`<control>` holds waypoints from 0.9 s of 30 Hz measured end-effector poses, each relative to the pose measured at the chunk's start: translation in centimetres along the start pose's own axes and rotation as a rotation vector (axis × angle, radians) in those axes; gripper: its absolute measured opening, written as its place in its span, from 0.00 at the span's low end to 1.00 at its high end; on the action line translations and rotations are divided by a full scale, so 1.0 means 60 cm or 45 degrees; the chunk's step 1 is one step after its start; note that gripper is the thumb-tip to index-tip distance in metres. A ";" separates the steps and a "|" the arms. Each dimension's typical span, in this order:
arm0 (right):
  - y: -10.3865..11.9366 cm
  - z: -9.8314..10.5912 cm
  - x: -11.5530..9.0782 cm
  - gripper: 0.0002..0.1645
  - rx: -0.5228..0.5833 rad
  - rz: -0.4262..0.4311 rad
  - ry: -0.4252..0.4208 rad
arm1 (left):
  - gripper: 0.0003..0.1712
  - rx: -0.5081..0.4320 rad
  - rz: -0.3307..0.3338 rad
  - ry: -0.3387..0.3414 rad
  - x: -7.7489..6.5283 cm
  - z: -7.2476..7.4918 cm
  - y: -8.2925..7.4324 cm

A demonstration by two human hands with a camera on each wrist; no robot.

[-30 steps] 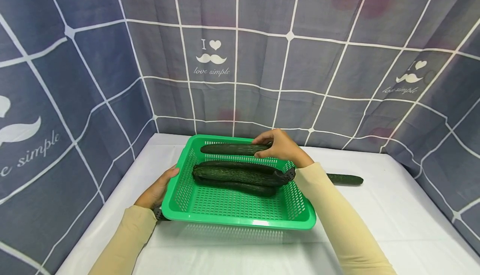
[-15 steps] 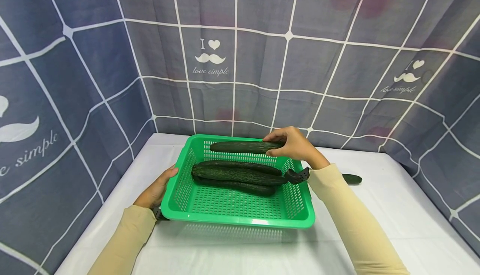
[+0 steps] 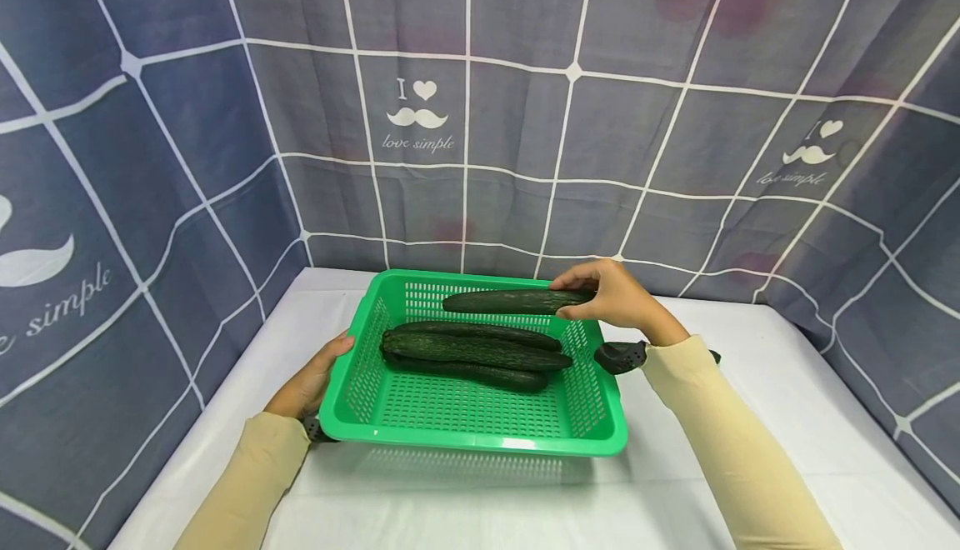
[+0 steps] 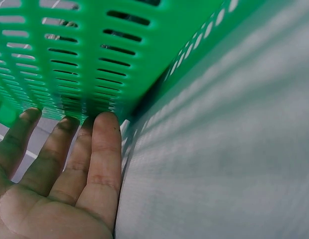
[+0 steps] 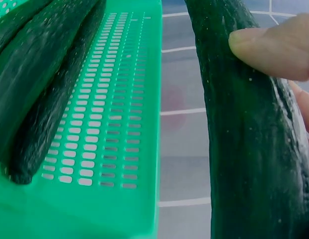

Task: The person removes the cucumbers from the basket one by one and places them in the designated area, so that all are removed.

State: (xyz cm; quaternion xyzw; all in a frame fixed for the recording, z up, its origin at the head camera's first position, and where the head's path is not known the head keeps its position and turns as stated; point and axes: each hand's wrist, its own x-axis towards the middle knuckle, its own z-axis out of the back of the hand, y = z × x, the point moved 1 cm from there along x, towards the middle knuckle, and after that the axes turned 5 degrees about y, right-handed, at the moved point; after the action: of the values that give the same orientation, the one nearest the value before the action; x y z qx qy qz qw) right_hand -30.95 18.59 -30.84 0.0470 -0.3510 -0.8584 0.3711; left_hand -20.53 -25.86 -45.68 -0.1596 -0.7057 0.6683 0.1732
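Note:
In the head view, my right hand (image 3: pixel 611 296) holds a dark green cucumber (image 3: pixel 498 302) near its right end, level above the back of a green plastic basket (image 3: pixel 472 442). The right wrist view shows my thumb pressed on the side of this cucumber (image 5: pixel 249 124), with the fingers mostly out of frame. Several more cucumbers (image 3: pixel 472 348) lie side by side in the basket. My left hand (image 3: pixel 318 375) is at the basket's left side. In the left wrist view, straight fingers (image 4: pixel 105 154) touch the slotted outer wall (image 4: pixel 94 64).
A white cloth (image 3: pixel 420 508) covers the table. Grey-blue curtains (image 3: pixel 525 133) with white grid lines stand behind and at both sides. The tip of another cucumber (image 3: pixel 715 357) shows past my right sleeve (image 3: pixel 727 425), which hides the rest of it.
My right hand has moved to the right, carrying the held cucumber along the basket's back side. My left hand and the basket have stayed nearly still.

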 end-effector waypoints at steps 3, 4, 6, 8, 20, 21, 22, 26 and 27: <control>-0.008 0.006 -0.010 0.20 -0.014 -0.014 -0.007 | 0.52 -0.013 -0.014 0.020 -0.001 0.001 0.001; -0.011 0.008 -0.013 0.20 -0.016 -0.016 -0.009 | 0.52 -0.015 -0.016 0.021 -0.001 0.001 0.001; -0.017 0.011 -0.019 0.20 -0.012 -0.023 -0.014 | 0.52 -0.013 -0.016 0.017 -0.001 0.000 0.001; -0.023 0.014 -0.025 0.19 -0.012 -0.027 -0.019 | 0.53 -0.006 -0.010 0.005 -0.001 0.000 0.001; -0.052 0.029 -0.058 0.20 0.027 -0.062 -0.046 | 0.53 0.022 0.041 -0.051 -0.001 -0.007 -0.002; -0.054 0.030 -0.061 0.20 0.031 -0.061 -0.047 | 0.53 0.018 0.041 -0.048 -0.001 -0.006 -0.002; -0.056 0.032 -0.063 0.20 0.034 -0.062 -0.049 | 0.53 0.016 0.039 -0.042 0.000 -0.006 -0.002; -0.062 0.037 -0.072 0.20 0.061 -0.051 -0.042 | 0.53 0.005 0.022 -0.021 -0.001 -0.003 -0.001; -0.065 0.038 -0.074 0.20 0.069 -0.045 -0.039 | 0.53 0.004 0.015 -0.016 -0.001 -0.003 -0.001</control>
State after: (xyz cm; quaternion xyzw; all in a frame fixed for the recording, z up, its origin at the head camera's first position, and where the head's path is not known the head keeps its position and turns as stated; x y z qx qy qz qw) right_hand -30.86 24.75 -32.38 0.0500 -0.3787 -0.8556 0.3492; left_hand -20.40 -25.73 -45.64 -0.1592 -0.7047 0.6713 0.1652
